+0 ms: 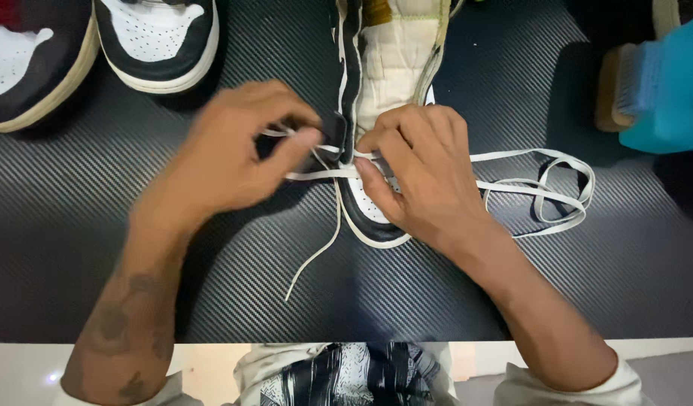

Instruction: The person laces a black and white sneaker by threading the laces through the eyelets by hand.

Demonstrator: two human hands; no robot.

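Observation:
A black and white sneaker (384,53) lies toe toward me on a dark ribbed mat (98,218), its cream tongue showing. My left hand (237,154) pinches the white shoelace (545,199) at the shoe's left eyelets, slightly blurred. My right hand (421,169) rests over the toe and pinches the same lace at the middle. The long end of the lace loops out on the mat to the right, and a short end trails down toward me.
Two more black and white sneakers (162,37) (23,68) sit at the top left. A teal-handled brush (655,86) lies at the top right. The mat's near edge meets a pale floor by my knees.

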